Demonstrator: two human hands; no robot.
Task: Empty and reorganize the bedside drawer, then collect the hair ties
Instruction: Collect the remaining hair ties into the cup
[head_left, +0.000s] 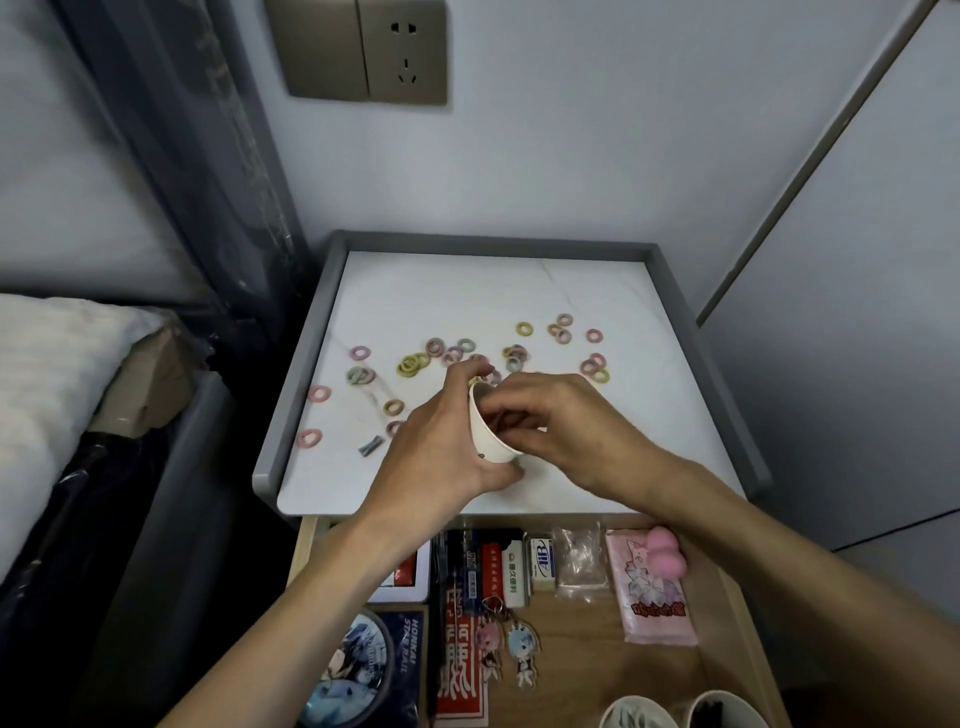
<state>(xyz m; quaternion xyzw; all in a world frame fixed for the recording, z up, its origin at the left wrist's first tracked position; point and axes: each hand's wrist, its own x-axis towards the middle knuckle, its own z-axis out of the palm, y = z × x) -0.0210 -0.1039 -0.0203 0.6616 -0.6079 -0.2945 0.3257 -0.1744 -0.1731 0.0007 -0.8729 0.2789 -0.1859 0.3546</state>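
Observation:
Several small pastel hair ties (413, 364) lie scattered over the white marble top of the bedside table (426, 291). My left hand (441, 441) grips a small white paper cup (491, 436), tilted with its mouth toward the far side, just above the tabletop. My right hand (561, 421) has its curled fingers at the cup's rim, reaching into the mouth; whether they hold a tie is hidden. Below the tabletop the wooden drawer (587, 670) stands open.
The drawer holds cards, small boxes, a pink packet (652, 592), a pink sponge (665, 545), keychain charms (506, 642) and two paper cups (680, 714) at its near edge. A bed (57, 384) lies to the left. A grey raised rim (296, 405) borders the tabletop. A wall socket (363, 49) sits above.

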